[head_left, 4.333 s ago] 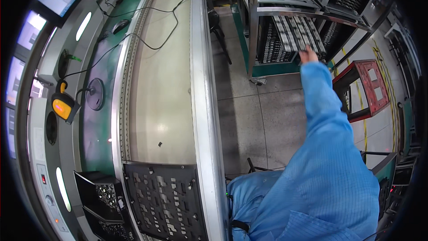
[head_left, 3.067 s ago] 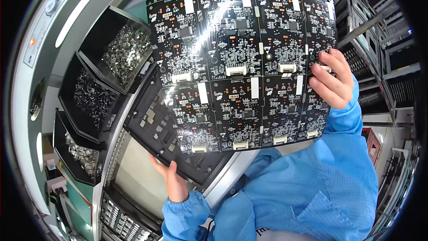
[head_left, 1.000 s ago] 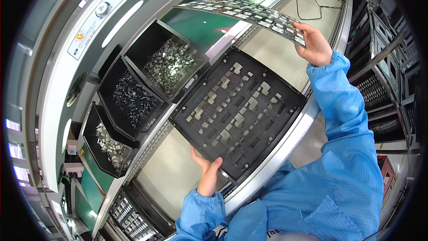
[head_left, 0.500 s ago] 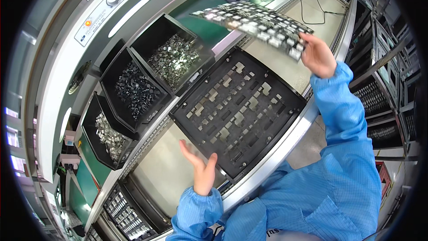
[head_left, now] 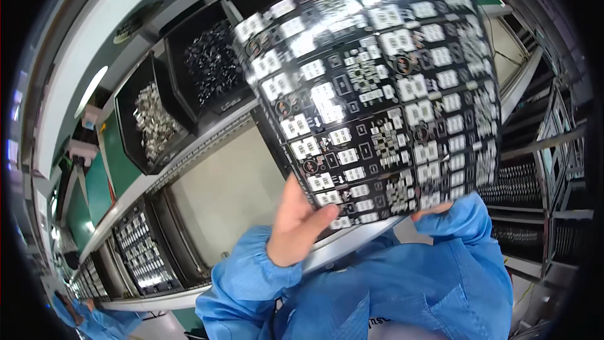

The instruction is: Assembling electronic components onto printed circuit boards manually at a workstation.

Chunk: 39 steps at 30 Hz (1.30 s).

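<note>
Clock directions take twelve as the top of the head view. A large, rectangular, glossy black circuit-board panel [head_left: 384,104], its face set with rows of white rectangular blocks, small dark round marks and fine metallic parts, is held up toward one o'clock; a bright streak of glare crosses its upper part, and its detail is partly blurred.

At six o'clock the bare left hand [head_left: 299,223] grips the panel's lower-left corner, thumb flat across the face and fingers passing behind the edge. At four o'clock the bare right hand [head_left: 434,211] is at the lower-right edge, mostly hidden behind the board; how its fingers close cannot be told. Both wrists emerge from loose, gathered blue fabric sleeves [head_left: 245,264].

A flat, matt black tray [head_left: 272,138] shows along the panel's left edge. Toward nine to ten o'clock stands an angular black bin [head_left: 141,72] heaped with irregular silvery metal pieces [head_left: 153,116]; beside it, nearer eleven, a second heap of small, glossy black parts [head_left: 214,63] fills a similar bin. Between eight and nine stretches a smooth, pale beige belt surface [head_left: 220,182]. At eight lies a dark rectangular fixture [head_left: 145,249] bearing rows of whitish parts. Just past three, grey metal racks hold ribbed dark stacks [head_left: 513,182].
</note>
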Available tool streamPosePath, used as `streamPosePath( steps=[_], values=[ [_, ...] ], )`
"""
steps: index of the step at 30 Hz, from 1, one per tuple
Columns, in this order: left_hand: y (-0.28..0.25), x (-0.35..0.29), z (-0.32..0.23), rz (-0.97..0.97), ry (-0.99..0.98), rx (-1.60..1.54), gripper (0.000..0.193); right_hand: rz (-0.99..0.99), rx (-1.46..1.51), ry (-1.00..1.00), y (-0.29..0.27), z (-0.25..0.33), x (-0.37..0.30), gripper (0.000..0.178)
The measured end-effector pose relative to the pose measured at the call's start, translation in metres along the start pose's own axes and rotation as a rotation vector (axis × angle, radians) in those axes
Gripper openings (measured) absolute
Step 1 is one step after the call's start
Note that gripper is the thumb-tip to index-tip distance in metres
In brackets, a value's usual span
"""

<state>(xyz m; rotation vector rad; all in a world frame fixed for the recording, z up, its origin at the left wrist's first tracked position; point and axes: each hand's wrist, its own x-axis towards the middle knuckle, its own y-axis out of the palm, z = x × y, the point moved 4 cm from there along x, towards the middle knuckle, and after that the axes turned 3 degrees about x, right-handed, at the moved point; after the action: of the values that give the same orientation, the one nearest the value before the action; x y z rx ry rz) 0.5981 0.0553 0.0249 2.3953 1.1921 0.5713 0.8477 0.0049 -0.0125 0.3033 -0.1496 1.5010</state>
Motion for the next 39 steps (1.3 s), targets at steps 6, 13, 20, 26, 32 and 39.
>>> streamPosePath(
  steps=[6, 13, 20, 26, 32, 39],
  values=[
    [-0.034, -0.008, -0.026, -0.077, -0.271, -0.225, 0.056, -0.237, 0.68, 0.378, -0.044, -0.004, 0.062, 0.061],
    [-0.08, -0.023, 0.008, -0.234, -0.5, -0.329, 0.049, 0.065, 0.253, 0.578, -0.026, -0.007, 0.051, 0.045],
    [-0.095, -0.02, -0.013, -0.247, -0.119, 0.137, 0.069, -0.2, 0.158, 0.397, -0.038, -0.016, 0.06, 0.04],
    [-0.102, -0.033, -0.014, -0.32, -0.064, 0.334, 0.071, -0.19, 0.084, 0.419, -0.028, -0.028, 0.064, 0.039],
    [-0.094, -0.035, -0.01, -0.267, -0.003, 0.455, 0.065, -0.199, -0.088, 0.353, -0.019, -0.023, 0.063, 0.038],
    [-0.058, -0.033, 0.001, 0.083, 0.07, 1.197, 0.051, -0.136, -0.373, 0.272, -0.016, -0.024, 0.062, 0.039]
  ],
)
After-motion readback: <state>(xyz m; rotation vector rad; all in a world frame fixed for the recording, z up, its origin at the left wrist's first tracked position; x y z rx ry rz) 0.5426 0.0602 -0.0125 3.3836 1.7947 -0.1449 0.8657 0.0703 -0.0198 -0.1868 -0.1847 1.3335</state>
